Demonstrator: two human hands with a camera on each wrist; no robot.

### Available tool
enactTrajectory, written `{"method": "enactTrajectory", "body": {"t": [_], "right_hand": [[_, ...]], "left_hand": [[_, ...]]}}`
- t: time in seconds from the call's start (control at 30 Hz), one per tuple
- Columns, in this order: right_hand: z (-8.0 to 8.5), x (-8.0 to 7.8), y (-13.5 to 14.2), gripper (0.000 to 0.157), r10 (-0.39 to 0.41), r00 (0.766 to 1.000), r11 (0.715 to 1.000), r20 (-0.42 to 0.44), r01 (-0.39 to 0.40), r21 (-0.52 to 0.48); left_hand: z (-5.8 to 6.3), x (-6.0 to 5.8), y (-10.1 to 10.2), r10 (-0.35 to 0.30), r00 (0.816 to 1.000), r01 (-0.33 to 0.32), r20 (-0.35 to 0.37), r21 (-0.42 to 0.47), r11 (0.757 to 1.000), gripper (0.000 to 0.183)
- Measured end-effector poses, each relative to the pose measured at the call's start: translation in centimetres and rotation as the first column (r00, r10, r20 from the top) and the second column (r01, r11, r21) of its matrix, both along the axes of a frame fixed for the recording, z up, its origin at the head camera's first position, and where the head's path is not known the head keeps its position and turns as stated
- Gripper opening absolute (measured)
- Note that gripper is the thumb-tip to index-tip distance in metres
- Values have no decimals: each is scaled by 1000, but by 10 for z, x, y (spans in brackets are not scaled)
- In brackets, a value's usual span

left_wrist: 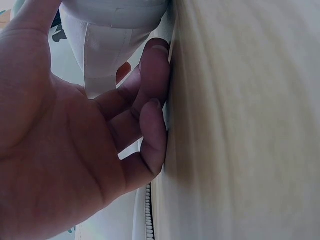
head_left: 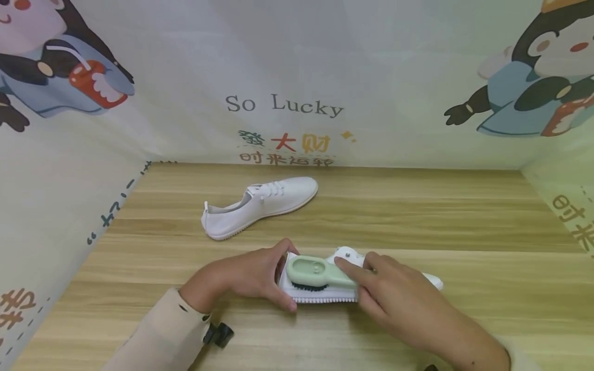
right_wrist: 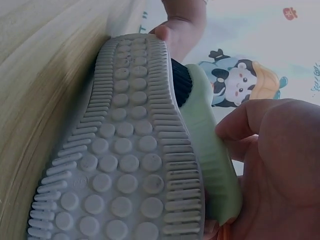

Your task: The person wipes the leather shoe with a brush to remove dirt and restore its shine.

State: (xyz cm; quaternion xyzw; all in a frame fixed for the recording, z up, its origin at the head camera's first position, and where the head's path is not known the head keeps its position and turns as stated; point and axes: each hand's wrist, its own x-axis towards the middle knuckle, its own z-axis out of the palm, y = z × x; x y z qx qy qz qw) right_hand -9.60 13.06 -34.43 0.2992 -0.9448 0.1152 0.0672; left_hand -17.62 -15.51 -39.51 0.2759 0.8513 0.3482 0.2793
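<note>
A white lace-up shoe lies on its side, its studded sole turned toward the person. Thumb and fingers of my left hand grip the shoe around its heel; in the left wrist view its lower fingers are bent against the tabletop. My right hand holds a pale green brush by the handle, with the forefinger stretched along its back. The brush's dark bristles rest on the side of the shoe near the heel. Behind the right hand, the toe shows at the right while the middle is hidden.
A second white shoe stands upright farther back, toe pointing right. The wood-grain tabletop is bounded by a printed cloth at the back and both sides. A small black clip-like object sits at the left sleeve's cuff.
</note>
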Motion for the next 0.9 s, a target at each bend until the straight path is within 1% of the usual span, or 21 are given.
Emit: {"method": "enactTrajectory", "body": {"t": [0.13, 0.33, 0.5, 0.67, 0.9], "right_hand": [[2, -1, 2, 49, -27, 999, 1000, 19, 27, -3], [7, -5, 6, 48, -52, 998, 999, 41, 52, -9], [11, -5, 13, 46, -106, 992, 994, 66, 106, 12], [15, -8, 18, 43, -122, 991, 992, 58, 122, 16], [19, -9, 28, 38, -130, 991, 991, 21, 130, 16]], "left_hand": [[1, 1, -1, -4, 1000, 4, 15, 15, 1000, 82], [1, 0, -2, 3, 1000, -3, 17, 17, 1000, 82], [0, 0, -2, -8, 1000, 8, 27, 21, 1000, 82], [1, -1, -2, 4, 1000, -4, 20, 10, 1000, 82], [4, -1, -1, -2, 999, 1, 40, 8, 1000, 82]]}}
